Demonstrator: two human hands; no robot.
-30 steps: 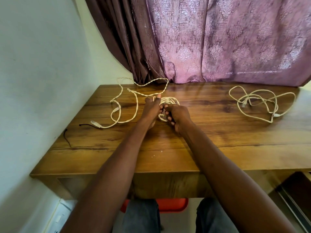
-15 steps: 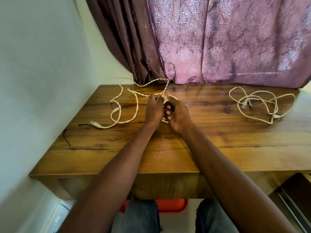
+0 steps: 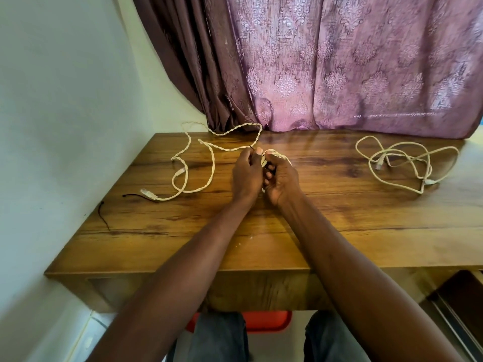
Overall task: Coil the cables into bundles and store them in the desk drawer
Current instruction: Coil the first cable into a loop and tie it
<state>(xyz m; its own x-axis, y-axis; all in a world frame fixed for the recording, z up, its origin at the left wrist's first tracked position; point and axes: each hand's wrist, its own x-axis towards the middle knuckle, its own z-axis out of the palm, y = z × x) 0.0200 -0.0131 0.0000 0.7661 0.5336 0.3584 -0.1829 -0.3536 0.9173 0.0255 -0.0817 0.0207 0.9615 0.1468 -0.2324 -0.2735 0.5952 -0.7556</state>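
- The left hand [image 3: 247, 173] and the right hand [image 3: 283, 178] meet over the middle of the wooden worktop [image 3: 326, 231], closer to its far edge than its near one, knuckles almost touching.
- Both grips are clenched on the same twisted cream cable [image 3: 211, 168]: the right hand's fingers curl round a small coiled bundle [image 3: 274, 154] that shows just above them, and the left hand pinches the strand at the bundle's left side.
- From the hands, the loose length of the twisted cream cable runs toward the far left corner, loops back along the left side and ends in a clear plug [image 3: 148, 193] lying near the left edge.
- A second cream cable [image 3: 407, 163] lies in a loose, uncoiled heap near the far right corner, well apart from the hands.
- Two thin black ties [image 3: 103, 215] lie at the left edge, one just beside the clear plug, the other against the wall.
- A patterned purple curtain [image 3: 339, 64] hangs along the far edge.
- Below the near edge, a red seat [image 3: 266, 320] shows between the person's knees.
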